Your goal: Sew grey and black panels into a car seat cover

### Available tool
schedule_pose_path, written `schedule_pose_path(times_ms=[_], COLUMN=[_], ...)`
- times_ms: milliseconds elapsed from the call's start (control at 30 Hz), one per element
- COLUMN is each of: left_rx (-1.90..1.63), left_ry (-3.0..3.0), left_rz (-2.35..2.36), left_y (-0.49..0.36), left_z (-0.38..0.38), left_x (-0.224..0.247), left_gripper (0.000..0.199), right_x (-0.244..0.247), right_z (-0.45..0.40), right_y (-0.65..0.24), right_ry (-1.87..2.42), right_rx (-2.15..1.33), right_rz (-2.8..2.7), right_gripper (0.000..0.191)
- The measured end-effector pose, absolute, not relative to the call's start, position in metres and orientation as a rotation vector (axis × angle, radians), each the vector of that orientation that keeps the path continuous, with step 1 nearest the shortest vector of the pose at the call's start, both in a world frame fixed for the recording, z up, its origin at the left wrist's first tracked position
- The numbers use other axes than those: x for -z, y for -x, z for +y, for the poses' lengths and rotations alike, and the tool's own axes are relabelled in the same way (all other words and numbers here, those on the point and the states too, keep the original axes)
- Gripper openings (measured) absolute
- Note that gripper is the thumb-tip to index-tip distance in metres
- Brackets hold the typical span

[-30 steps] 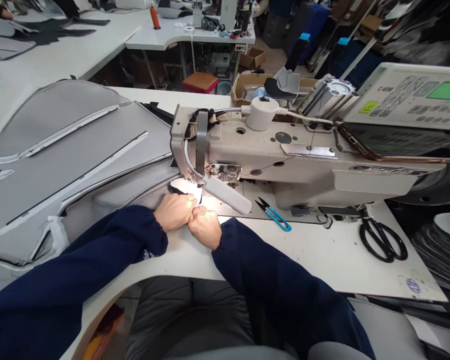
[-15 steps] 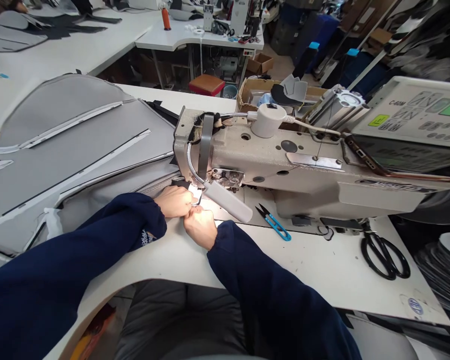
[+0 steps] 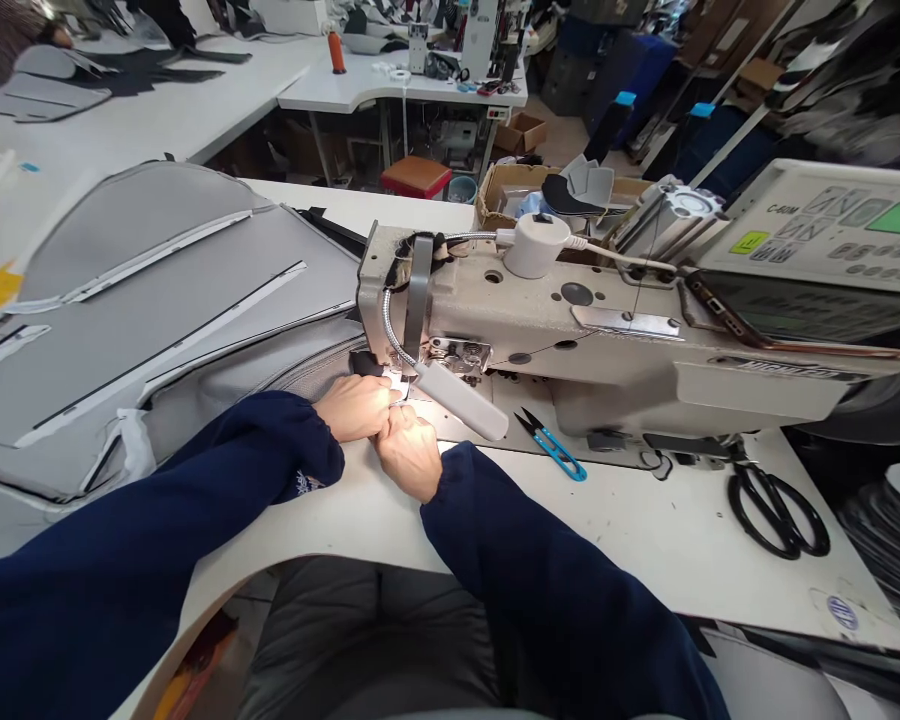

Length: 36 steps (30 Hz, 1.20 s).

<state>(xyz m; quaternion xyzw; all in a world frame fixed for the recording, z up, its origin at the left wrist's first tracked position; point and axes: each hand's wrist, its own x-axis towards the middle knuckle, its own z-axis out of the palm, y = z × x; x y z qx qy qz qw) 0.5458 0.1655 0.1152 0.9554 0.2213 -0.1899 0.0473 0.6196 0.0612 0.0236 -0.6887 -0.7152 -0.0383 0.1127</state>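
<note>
My left hand [image 3: 354, 407] is closed, its fingers pressed together on the edge of a large grey fabric piece [image 3: 217, 330] at the sewing machine's [image 3: 510, 310] needle. Right beside it, my right hand [image 3: 410, 455] is curled into a loose fist, its fingertips pinching the near end of that fabric edge. A small white and black strip shows at the fingers in bright light; the exact grip is partly hidden. The lamp [image 3: 461, 400] hangs just right of my hands. White strips with dark edges run across the grey fabric, which spreads out to the left.
Blue thread snips [image 3: 551, 445] lie right of my hands on the white table [image 3: 607, 540]. Black-handled scissors [image 3: 778, 510] rest farther right. A control panel [image 3: 847, 225] and a phone [image 3: 787, 315] sit above the machine. Behind are a cardboard box [image 3: 499, 190] and a stool [image 3: 416, 177].
The view has shifted slightly, so the fabric and machine head appear farther right. Both hands stay at the needle, keeping nearly the same closed pose.
</note>
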Motion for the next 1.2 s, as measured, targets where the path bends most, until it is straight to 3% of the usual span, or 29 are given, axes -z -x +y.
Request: schedule_pose_path(times_ms=[233,367,467,567,667,900,1033,1133,1200], left_rx=[0.375,-0.022,-0.299,-0.127,-0.044,-0.518,-0.243,-0.054,-0.032], left_ry=[-2.943,-3.068,-3.104,-2.942,-2.76,-3.029,-3.237,-3.244,-3.165], left_rz=[0.685,0.587,0.981,1.422,1.551,1.128,0.962,0.941,0.92], left_y=[-0.533,-0.5,-0.473,-0.455,-0.443,-0.418,-0.4,-0.382,-0.372], left_z=[0.167,0.171,0.184,0.193,0.182,0.087,0.061,0.072,0.089], left_x=[-0.121,-0.132,-0.133,-0.128,-0.125,-0.111,-0.087,-0.075,-0.076], left_gripper=[0.031,0.035,0.036,0.044,0.047,0.044,0.018,0.035,0.036], right_x=[-0.025,-0.02,-0.017,-0.016,-0.02,-0.049,-0.065,-0.068,-0.061], right_z=[0.047,0.048,0.049,0.051,0.058,0.072,0.067,0.052,0.038], right_y=[-0.623,-0.625,-0.625,-0.624,-0.624,-0.626,-0.629,-0.633,-0.635], right_ry=[1.956,1.908,1.882,1.858,1.788,1.512,1.47,1.478,1.513], right_rx=[0.333,0.252,0.23,0.241,0.201,-0.231,-0.307,-0.268,-0.226], right_rz=[-1.956,-2.053,-2.049,-1.999,-1.974,-1.837,-1.698,-1.815,-1.959], right_gripper=[0.033,0.037,0.036,0.04,0.048,0.08,0.074,0.065,0.061])
